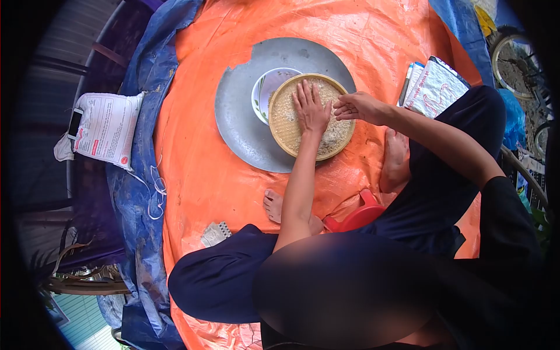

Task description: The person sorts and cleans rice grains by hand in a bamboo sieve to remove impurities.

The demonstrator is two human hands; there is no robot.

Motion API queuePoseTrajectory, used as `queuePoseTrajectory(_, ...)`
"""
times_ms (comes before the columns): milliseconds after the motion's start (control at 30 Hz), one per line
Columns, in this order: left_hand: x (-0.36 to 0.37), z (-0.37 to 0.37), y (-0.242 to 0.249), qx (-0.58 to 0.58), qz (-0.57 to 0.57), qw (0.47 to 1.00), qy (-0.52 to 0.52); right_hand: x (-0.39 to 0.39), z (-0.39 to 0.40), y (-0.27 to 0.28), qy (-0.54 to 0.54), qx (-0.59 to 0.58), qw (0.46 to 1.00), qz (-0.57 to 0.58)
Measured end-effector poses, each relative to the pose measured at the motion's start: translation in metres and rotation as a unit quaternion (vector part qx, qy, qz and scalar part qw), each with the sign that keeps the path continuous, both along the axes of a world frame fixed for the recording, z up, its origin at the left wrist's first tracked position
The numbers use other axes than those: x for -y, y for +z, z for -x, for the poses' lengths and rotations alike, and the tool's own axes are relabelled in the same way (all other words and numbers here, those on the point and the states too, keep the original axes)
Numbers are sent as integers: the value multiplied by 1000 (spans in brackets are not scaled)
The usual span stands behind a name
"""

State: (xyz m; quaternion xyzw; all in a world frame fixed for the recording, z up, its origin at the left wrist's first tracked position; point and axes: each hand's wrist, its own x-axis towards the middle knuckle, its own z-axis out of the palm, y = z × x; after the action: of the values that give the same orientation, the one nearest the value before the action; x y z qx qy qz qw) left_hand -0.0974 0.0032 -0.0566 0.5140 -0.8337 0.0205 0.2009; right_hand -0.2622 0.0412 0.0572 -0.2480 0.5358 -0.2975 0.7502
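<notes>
A round woven bamboo sieve (273, 129) holds pale, rice-like grain (332, 133) with darker bits toward its near side. My left hand (312, 109) lies flat over the grain, fingers stretched toward the far rim. At the right rim, my right hand (358, 107) is open, fingers pointing left across the edge, nothing held in them. Under the sieve, partly hidden, sits a white bowl (260, 96) with a green leaf pattern. Both rest over a wide grey metal tray (236, 125) whose far left edge is ragged.
An orange tarp (198, 146) covers the ground, with a blue tarp (137, 186) along the left. A printed white sack (111, 125) with a phone (75, 122) lies there. A red plastic stool (359, 217) is between my legs. Another white bag (437, 87) lies right; a bicycle wheel (513, 64) stands beyond.
</notes>
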Motion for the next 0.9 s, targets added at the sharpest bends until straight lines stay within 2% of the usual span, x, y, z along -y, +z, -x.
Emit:
queuePoseTrajectory(267,-1,-2,-3,-46,4,999,-2,-1,0,-1,-11,-4,1000,1)
queuePoseTrajectory(900,-4,-1,0,-40,-11,999,34,-1,-1,0,-18,-8,1000,8)
